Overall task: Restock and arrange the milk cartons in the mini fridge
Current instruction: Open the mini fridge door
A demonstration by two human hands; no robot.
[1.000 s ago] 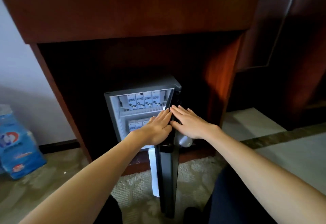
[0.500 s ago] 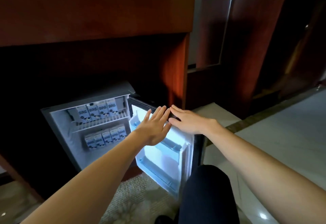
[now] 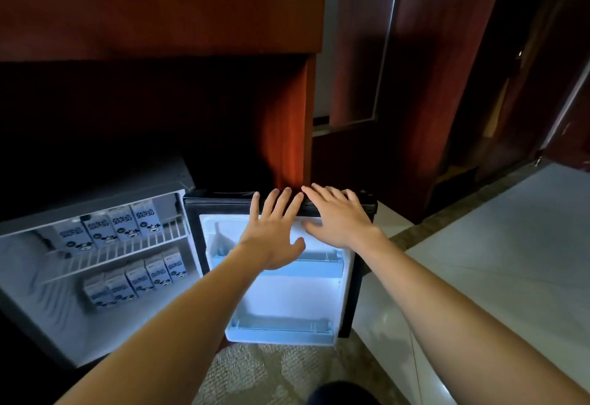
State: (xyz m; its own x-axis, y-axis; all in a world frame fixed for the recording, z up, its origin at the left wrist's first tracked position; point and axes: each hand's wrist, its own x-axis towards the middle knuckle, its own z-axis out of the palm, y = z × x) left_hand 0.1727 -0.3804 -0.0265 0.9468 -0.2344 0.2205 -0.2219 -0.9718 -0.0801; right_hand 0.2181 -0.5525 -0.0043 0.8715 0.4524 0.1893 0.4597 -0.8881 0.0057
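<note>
You have nine milk cartons in one mini fridge, four on its single wire shelf and five beneath, two racks in its one door, and two hands, left hand and right hand.

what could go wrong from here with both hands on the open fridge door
1. The left hand and right hand lie flat on the top edge of the fridge door; leaning weight on it could strain the hinge.
2. The fingertips reach over that edge close to the wooden panel, so pushing the door wider might pinch them.
3. The door stands wide open, so the milk cartons may warm.
</note>
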